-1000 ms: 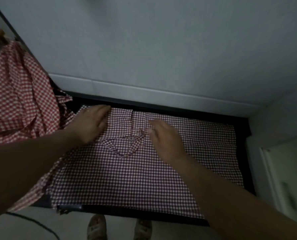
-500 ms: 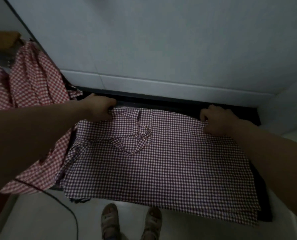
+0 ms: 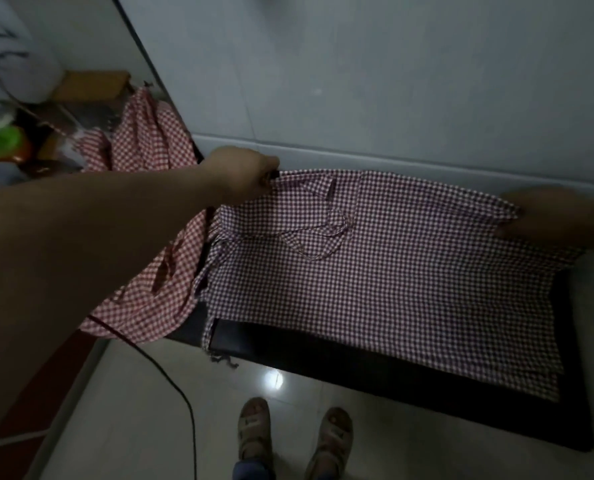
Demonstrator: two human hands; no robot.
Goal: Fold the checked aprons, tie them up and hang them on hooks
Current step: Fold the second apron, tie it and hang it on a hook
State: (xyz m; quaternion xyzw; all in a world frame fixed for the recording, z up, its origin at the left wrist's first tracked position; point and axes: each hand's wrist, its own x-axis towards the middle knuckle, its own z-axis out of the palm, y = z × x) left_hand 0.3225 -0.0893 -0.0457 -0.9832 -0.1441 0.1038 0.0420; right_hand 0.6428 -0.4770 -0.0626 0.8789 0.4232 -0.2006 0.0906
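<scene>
A red-and-white checked apron (image 3: 409,285) lies spread over a black bench (image 3: 375,379) against the wall. Its straps form a loose loop (image 3: 318,237) on top of the cloth. My left hand (image 3: 243,171) pinches the apron's far left corner, raised off the bench. My right hand (image 3: 545,216) grips the far right corner at the frame's edge, blurred. The far edge is lifted between both hands, while the near part still rests on the bench.
More checked aprons (image 3: 150,147) are heaped at the left and hang over the bench's left end. A black cable (image 3: 181,400) runs across the glossy tiled floor. My sandalled feet (image 3: 288,434) stand before the bench. Clutter with a green object (image 3: 4,142) sits far left.
Both hands left the middle of the apron, went out to its far corners and took hold. The far edge now rises off the bench and the near edge has drawn back.
</scene>
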